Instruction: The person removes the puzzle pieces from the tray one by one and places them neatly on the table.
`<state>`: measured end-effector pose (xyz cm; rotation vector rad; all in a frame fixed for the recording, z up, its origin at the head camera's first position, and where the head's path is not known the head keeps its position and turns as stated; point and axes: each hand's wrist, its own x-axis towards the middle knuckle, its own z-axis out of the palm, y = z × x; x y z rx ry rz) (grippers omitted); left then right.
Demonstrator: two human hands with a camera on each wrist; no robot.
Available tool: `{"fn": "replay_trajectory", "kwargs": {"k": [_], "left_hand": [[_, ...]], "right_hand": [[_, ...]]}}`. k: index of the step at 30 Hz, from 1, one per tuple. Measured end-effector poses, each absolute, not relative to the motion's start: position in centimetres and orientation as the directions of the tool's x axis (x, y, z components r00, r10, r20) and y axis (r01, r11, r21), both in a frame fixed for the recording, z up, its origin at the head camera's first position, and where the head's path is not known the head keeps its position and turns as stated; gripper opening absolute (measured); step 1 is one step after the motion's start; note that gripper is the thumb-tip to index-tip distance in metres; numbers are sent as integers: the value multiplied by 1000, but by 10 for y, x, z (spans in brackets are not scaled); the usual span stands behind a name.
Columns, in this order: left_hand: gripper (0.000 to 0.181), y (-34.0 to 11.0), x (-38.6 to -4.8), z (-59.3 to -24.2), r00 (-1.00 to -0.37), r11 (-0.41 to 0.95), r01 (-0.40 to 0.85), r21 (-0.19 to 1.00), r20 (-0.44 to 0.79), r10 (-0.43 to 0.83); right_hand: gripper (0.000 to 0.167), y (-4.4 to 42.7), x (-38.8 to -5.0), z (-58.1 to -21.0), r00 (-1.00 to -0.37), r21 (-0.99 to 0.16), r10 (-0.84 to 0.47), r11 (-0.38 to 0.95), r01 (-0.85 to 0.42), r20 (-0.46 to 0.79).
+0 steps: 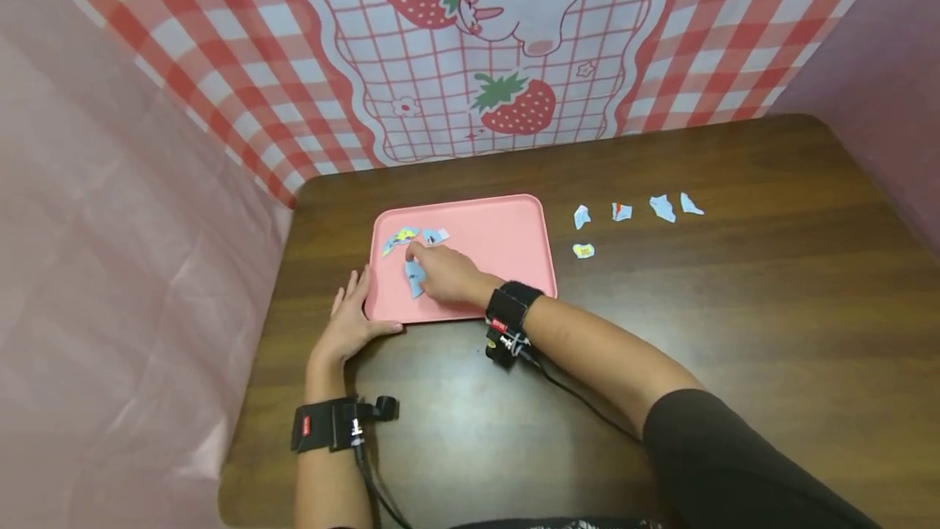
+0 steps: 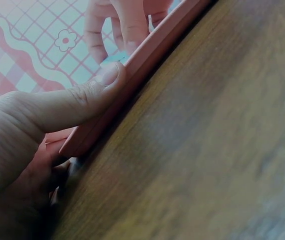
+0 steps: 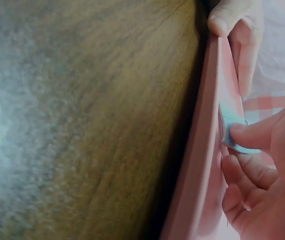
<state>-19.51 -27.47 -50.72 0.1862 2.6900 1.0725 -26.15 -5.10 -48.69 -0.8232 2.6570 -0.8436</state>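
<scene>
A pink tray (image 1: pixel 507 243) lies on the wooden table. My left hand (image 1: pixel 348 325) rests around its near left corner, with the fingers along the left side and the thumb on the front rim. Over the tray's left half, my right hand (image 1: pixel 446 274) pinches a light-blue torn paper piece (image 1: pixel 414 278); in the right wrist view the thumb presses on that piece (image 3: pixel 231 131). Just beyond this hand, yellow-and-blue paper pieces (image 1: pixel 402 237) lie together on the tray, with another blue-and-white piece (image 1: pixel 435 236) to their right.
Right of the tray several loose paper pieces lie on the table (image 1: pixel 734 308): a yellow one (image 1: pixel 583 251), one with red (image 1: pixel 621 211), and blue ones such as the larger piece (image 1: pixel 662 208). A checked strawberry cloth (image 1: pixel 514 104) hangs behind. Cables trail from both wrist bands.
</scene>
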Motion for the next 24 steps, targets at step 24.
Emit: {"fn": "replay_trajectory", "kwargs": {"k": [24], "left_hand": [[128,-275,-193,-507,-961,719,-4,695,-202,189]], "right_hand": [[37,12,-227,-475,-913,-921,-403,332,-205,57]]}}
